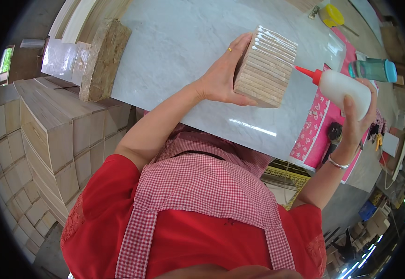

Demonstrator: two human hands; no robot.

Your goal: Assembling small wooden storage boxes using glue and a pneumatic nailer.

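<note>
My left hand [228,76] is wrapped round a stack of thin wooden slats [266,69], gripping it from its left side above the grey-white tabletop [174,42]. Lines of white glue [272,42] run along the slat ends toward the far part of the stack; the nearer ends look bare. To the right, my right hand [358,109] grips a white glue bottle [346,93] with a red nozzle. The bottle is tilted, and its tip points left at the right edge of the stack.
A rough board block [105,60] stands at the table's left edge, beside tall piles of wood pieces [49,125]. On the right lie a pink patterned cloth [312,125], a teal bottle [374,69] and a dark small object [335,131]. A yellow tub [331,15] sits farther back.
</note>
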